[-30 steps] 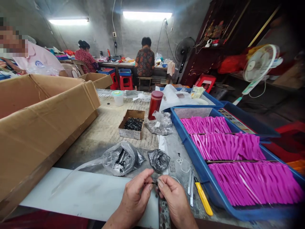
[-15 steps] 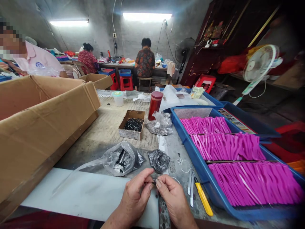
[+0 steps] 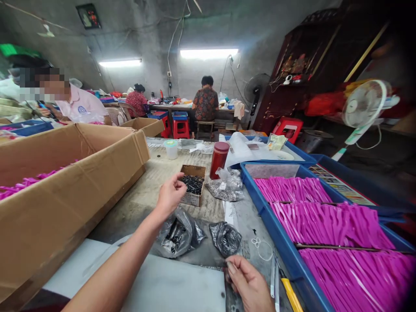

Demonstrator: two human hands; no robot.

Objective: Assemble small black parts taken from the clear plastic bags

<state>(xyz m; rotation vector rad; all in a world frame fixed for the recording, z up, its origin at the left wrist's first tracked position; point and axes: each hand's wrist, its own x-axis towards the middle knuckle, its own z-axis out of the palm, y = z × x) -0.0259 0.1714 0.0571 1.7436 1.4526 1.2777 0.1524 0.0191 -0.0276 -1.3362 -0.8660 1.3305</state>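
Note:
My left hand [image 3: 171,193] reaches over the near left edge of a small cardboard box [image 3: 191,199] filled with small black pieces [image 3: 195,184]. Its index finger and thumb are bent, with a gap between them, and no held thing shows. Close to the table's front edge, my right hand [image 3: 248,281] is closed in a pinch; whatever lies between its fingertips is too small and dark to make out. Beyond it sits a black plastic bag [image 3: 225,239] with a rolled-down opening. Under my left forearm lies a clear bag [image 3: 186,238] with black parts inside.
A large carton [image 3: 74,182] holding magenta pieces [image 3: 32,180] stands left. Blue trays [image 3: 276,242] of magenta strips [image 3: 334,221] line the right, beside a yellow-handled tool [image 3: 291,294]. A red canister [image 3: 219,160] and a bag of metal bits [image 3: 225,190] stand ahead. Co-workers [image 3: 206,102] sit beyond.
My two hands were together at the table's front edge, fingertips meeting at a tiny dark piece. My left hand has moved forward to the small box; my right stays near the edge. The view has tilted up.

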